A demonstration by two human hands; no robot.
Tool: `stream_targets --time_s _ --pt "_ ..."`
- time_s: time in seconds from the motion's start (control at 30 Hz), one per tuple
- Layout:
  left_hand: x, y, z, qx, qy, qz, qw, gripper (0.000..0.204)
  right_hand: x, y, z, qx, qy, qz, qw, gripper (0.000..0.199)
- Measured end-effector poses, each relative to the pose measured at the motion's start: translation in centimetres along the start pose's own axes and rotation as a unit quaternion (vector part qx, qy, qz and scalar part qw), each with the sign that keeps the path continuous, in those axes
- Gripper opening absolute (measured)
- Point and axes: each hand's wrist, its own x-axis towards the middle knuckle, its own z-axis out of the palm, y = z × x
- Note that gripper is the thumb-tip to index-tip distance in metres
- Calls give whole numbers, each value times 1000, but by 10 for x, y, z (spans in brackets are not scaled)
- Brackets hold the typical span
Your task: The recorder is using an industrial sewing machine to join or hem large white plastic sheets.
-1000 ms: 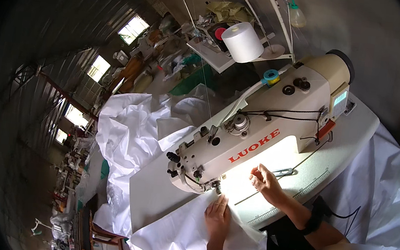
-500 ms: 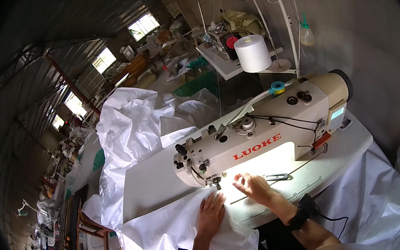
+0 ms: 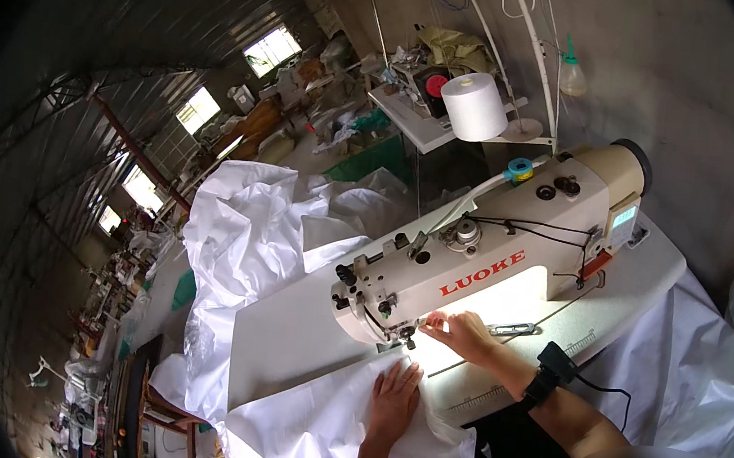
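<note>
The left hand [image 3: 395, 400] lies flat, fingers extended, on white cloth [image 3: 299, 425] just before the presser foot [image 3: 409, 335]; the right hand [image 3: 463, 336] curls its fingers beside the needle area, though glare hides whether they grip thread. This looks like setting up at the sewing machine [image 3: 498, 267]; the next move calls for steady cloth and clear fingertips. Metal snips [image 3: 514, 329] rest on the bench [image 3: 280, 359] beyond.
</note>
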Motion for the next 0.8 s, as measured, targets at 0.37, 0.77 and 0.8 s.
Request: stream_targets --time_s 0.37,0.77,0.8 --pt "12 -9 -7 -10 -10 0 1000 36 -39 -31 -16 -18 -17 26 999 23" --pt "-212 144 17 -513 -55 -362 776 35 -255 -74 -43 89 -272 3 958 34" --pt "-234 157 27 -470 -24 -367 803 36 -266 -82 -35 88 -287 -29 953 31"
